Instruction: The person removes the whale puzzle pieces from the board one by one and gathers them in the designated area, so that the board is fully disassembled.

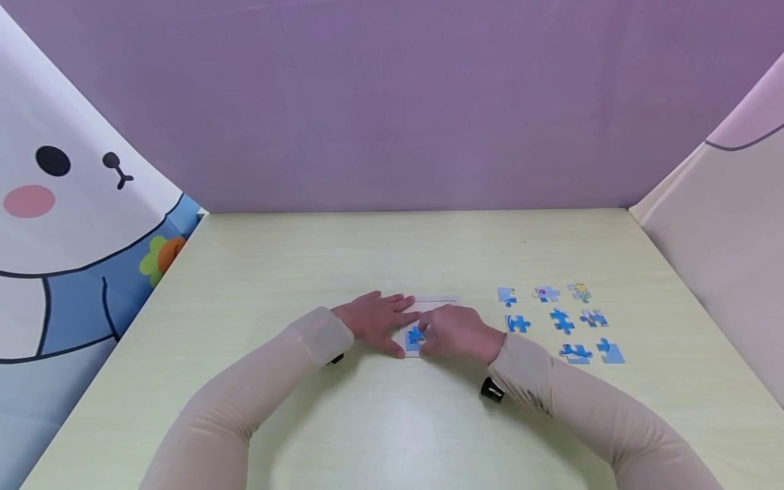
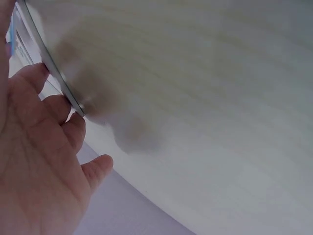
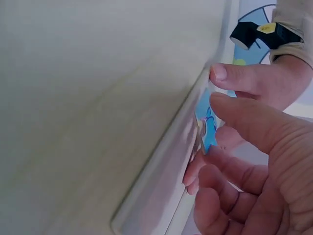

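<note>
A small white puzzle tray [image 1: 436,300] lies flat on the table under both hands. My left hand [image 1: 373,322] spreads over its left side, with fingertips resting on the tray's edge [image 2: 54,68]. A blue jigsaw piece [image 1: 414,336] is in the tray's lower left corner area. My right hand [image 1: 458,332] reaches in from the right with curled fingers. In the right wrist view, its thumb and index finger pinch the blue piece [image 3: 209,125] at opposite sides. The fingers hide part of the piece and much of the tray.
Several loose jigsaw pieces [image 1: 562,321] lie in rough rows on the table [image 1: 306,258] to the right of the tray. A purple curtain [image 1: 416,109] stands behind the table's far edge. Printed cloth [image 1: 79,231] hangs on the left.
</note>
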Demonstrator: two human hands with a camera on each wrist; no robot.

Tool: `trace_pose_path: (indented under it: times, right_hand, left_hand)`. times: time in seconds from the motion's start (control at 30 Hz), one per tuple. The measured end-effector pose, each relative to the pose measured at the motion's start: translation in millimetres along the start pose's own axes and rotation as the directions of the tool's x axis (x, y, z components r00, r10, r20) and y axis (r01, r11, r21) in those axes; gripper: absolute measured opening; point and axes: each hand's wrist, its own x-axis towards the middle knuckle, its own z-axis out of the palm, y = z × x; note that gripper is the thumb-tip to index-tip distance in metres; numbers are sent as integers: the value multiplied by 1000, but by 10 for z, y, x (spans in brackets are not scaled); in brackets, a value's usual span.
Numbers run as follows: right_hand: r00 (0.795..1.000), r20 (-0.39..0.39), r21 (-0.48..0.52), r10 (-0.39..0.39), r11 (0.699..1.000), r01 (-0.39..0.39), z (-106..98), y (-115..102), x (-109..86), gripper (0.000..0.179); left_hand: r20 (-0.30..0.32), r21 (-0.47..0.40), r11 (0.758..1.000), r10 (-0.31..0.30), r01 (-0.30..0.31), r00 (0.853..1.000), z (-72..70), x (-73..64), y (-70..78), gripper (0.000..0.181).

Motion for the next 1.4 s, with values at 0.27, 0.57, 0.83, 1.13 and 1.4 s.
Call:
trace_pose_path:
  times: [0.27, 0.57, 0.83, 1.13, 1.4]
  right_hand:
    - [997, -69, 160, -31, 986, 41, 3, 29, -11, 4]
    - [983, -153, 315, -105, 937, 149, 62, 113, 15, 8]
    - [972, -177, 377, -153, 902, 211, 64, 126, 23, 8]
    - [972, -181, 388, -148, 898, 209, 63, 117, 11, 20]
    - [978, -153, 371, -142, 909, 190, 27, 118, -10, 23]
  left_hand:
    - [0, -23, 1000, 5, -5, 1000, 21, 30, -14, 81]
    - [-13, -30, 999, 38, -38, 999, 36, 24, -6, 79]
    - [-3, -19, 999, 40, -40, 999, 13, 30, -7, 75]
    - [-12, 23, 999, 39, -38, 999, -7, 5, 16, 75]
    - [1, -4, 1000, 18, -18, 1000, 4, -6, 18, 75]
